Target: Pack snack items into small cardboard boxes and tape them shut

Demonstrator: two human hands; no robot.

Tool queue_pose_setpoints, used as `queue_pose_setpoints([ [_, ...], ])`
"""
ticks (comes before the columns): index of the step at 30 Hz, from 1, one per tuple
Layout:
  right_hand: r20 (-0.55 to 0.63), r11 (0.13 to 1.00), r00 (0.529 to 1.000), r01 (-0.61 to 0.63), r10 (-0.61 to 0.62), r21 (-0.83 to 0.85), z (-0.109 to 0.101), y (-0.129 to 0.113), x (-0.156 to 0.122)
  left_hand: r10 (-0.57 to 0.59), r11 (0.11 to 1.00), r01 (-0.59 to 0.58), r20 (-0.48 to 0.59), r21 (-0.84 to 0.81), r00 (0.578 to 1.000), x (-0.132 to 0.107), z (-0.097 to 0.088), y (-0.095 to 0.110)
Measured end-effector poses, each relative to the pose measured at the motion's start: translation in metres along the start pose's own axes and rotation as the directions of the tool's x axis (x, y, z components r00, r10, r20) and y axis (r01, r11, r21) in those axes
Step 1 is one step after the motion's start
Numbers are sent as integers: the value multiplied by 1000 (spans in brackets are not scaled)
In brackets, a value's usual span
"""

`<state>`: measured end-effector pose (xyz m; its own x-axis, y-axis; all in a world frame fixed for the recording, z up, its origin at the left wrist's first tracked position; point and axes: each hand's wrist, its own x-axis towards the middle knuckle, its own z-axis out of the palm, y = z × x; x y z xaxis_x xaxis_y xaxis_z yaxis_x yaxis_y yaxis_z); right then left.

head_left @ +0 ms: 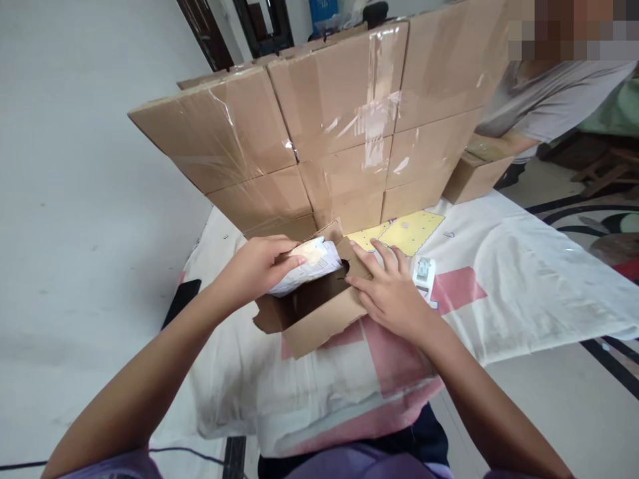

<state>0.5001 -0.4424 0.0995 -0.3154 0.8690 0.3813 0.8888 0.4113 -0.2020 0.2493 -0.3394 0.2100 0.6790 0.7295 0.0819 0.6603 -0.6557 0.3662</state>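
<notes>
An open cardboard box (327, 318) lies on the cloth-covered table in front of me, its flaps spread. My left hand (267, 266) grips a white printed packet (315, 261) at the box's far side, thumb on top of it. The packet is tilted and reaches partly over the opening; its lower edge is hard to make out. My right hand (392, 286) rests with spread fingers on the box's right end flap. Just beyond that hand lies a small white card (424, 276) with a greenish picture.
Taped cardboard boxes (344, 120) form a wall behind the open box. At the right, a person (539, 106) in a light shirt has an arm over another box (476, 176). A dark flat object (182, 303) sits at the left table edge. The patterned cloth (539, 286) hangs over the table.
</notes>
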Motion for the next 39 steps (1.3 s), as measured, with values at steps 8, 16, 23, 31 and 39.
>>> queue_pose_setpoints([
  [8,-20,996,995,-93,93,0,16,0,5,-43,998,40,-55,-54,998,-7,9,-12],
  [16,-55,915,938,-318,341,247,36,6,16,-109,993,105,-70,-51,992,-18,3,-8],
  [23,-152,863,893,-347,424,367,60,6,25,-263,939,219,144,264,954,16,56,-6],
  [31,-159,783,813,-457,560,421,79,-1,17,-283,945,224,245,240,927,33,87,-12],
  [39,-356,868,807,-354,472,349,95,8,-4,-212,977,207,157,47,965,16,95,-15],
])
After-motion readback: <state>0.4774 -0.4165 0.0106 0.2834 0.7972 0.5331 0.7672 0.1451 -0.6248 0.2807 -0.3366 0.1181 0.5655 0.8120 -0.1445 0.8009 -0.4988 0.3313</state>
